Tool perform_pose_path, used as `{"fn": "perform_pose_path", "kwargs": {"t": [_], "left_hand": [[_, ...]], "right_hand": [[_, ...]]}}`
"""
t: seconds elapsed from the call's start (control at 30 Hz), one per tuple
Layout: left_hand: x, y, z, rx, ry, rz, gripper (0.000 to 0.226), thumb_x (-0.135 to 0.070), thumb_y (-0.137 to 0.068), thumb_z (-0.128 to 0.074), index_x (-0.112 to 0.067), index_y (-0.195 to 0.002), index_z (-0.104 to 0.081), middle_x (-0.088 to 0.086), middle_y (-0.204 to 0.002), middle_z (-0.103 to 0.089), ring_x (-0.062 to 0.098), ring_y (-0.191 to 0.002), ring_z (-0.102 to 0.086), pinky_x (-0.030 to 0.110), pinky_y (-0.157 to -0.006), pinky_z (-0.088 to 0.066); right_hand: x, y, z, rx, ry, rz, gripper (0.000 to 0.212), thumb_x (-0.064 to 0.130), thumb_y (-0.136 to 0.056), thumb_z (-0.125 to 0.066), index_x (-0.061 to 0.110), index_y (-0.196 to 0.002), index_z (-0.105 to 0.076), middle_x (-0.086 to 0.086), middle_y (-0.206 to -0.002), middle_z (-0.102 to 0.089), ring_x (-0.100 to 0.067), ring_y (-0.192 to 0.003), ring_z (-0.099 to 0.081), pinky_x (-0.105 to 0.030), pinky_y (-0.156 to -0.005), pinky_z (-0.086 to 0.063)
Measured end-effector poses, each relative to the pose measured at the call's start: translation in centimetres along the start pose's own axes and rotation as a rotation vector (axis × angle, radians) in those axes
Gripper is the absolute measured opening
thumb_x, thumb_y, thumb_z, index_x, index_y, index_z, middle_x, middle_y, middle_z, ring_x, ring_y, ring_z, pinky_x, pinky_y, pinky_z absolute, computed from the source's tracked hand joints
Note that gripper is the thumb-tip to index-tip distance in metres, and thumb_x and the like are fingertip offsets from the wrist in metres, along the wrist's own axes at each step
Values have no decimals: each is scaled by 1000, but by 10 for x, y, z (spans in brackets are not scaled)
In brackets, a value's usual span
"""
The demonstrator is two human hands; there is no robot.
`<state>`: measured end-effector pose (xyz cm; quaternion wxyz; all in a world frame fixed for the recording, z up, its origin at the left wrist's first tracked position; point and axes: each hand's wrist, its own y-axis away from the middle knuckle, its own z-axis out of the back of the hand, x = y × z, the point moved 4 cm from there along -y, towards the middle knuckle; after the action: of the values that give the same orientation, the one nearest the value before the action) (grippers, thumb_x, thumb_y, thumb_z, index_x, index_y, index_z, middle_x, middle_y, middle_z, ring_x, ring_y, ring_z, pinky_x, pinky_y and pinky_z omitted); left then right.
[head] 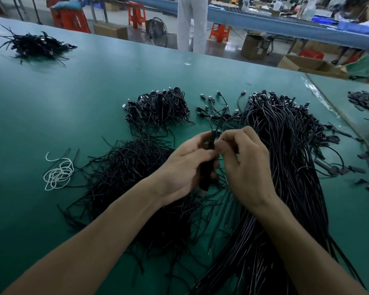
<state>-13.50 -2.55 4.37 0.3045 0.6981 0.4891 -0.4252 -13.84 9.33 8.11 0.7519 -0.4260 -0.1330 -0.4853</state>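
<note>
My left hand [184,167] grips a folded bundle of black cable [207,177] upright above the green table [73,116]. My right hand [243,165] pinches something thin at the bundle's top, right beside the left fingers; what it pinches is too small to tell, likely a black tie. Beneath my hands lies a heap of black twist ties [132,173]. To the right stretches a long sheaf of loose black USB cables [285,145]. Behind the ties sits a pile of bundled cables [160,109].
A coil of white cord [59,174] lies at the left. Another black pile [34,44] sits at the far left corner. Black pieces [366,101] lie at the right edge. Beyond the table stand a person [192,22], orange stools [136,13] and cardboard boxes [256,44].
</note>
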Motion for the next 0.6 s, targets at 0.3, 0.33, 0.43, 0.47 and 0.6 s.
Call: {"fn": "perform_pose_path", "kwargs": {"t": [0.3, 0.33, 0.43, 0.47, 0.6], "left_hand": [[-10, 3, 33, -478, -632, -335, 24, -12, -89, -73, -26, -96, -55, -3, -72, -56, 3, -58, -50, 17, -55, -42], [-10, 2, 33, -457, -578, -319, 22, -8, -91, -70, -24, -96, -56, 1, -72, -63, 7, -59, -56, 20, -56, -45], [-11, 3, 28, -415, -429, -285, 25, 3, -96, -58, -21, -99, -64, -2, -85, -75, 12, -81, -70, 19, -72, -54], [-13, 3, 25, -382, -347, -280, 28, 5, -98, -52, -19, -101, -66, -2, -86, -76, 12, -85, -71, 19, -75, -55], [-17, 9, 19, -256, -125, -257, 34, -11, -85, -50, -24, -94, -79, 8, -99, -77, 20, -98, -71, 27, -81, -55]], "right_hand": [[0, 10, -17, 151, -687, -305, 15, 20, -92, -61, 12, -80, -64, 8, -63, -55, -7, -60, -47, -20, -59, -40], [1, 11, -19, 192, -726, -317, 15, 23, -89, -61, 12, -79, -64, 10, -63, -55, -5, -59, -46, -17, -58, -39], [-1, 12, -23, 284, -736, -353, 17, 20, -94, -59, 10, -82, -64, 13, -58, -54, 1, -53, -43, -12, -53, -36], [-4, 12, -24, 299, -736, -363, 18, 15, -97, -56, 9, -82, -64, 15, -56, -56, 4, -51, -46, -9, -53, -38], [-13, 11, -22, 330, -652, -369, 18, 12, -98, -57, 5, -86, -68, 8, -69, -64, -3, -66, -56, -17, -65, -47]]}}
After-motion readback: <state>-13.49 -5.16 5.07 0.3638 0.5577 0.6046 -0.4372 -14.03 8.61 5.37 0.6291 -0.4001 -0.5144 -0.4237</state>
